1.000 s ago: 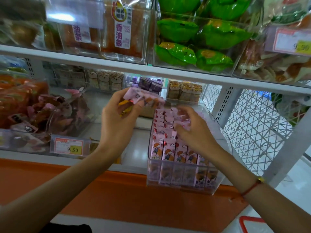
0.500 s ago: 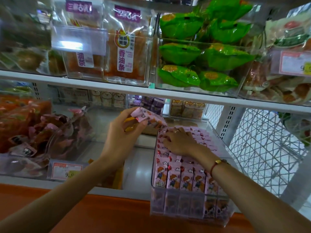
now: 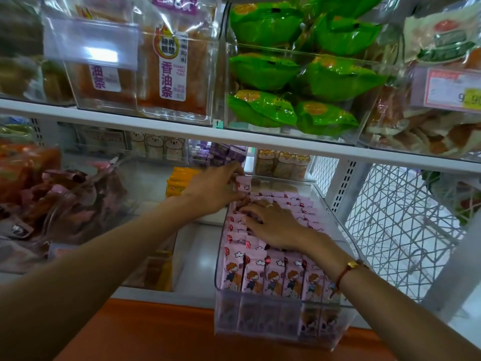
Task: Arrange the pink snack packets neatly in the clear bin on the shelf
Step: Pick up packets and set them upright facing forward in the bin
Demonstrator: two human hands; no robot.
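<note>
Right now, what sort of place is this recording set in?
Most likely a shop's snack aisle: a price tag on the upper shelf, clear bins of green snack bags, and pink snack packets being faced up.

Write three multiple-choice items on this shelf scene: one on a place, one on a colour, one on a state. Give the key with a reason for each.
1. Where does the clear bin with the pink snack packets stand?
A. on the shelf above the green packets
B. on the lower shelf, right of the yellow packets
C. on the floor

2. What colour are the packets in the upper bin directly above the hands?
A. green
B. blue
C. black

3. What is the left hand doing?
A. hanging idle at the side
B. pressing flat on the orange ledge
C. holding a pink packet at the back of the bin

Key: 1 B, the bin sits under the upper shelf board, with the yellow packets to its left. 2 A, the green packets fill that bin. 3 C, its fingers curl round a packet there, while the right hand rests on the rows.
</note>
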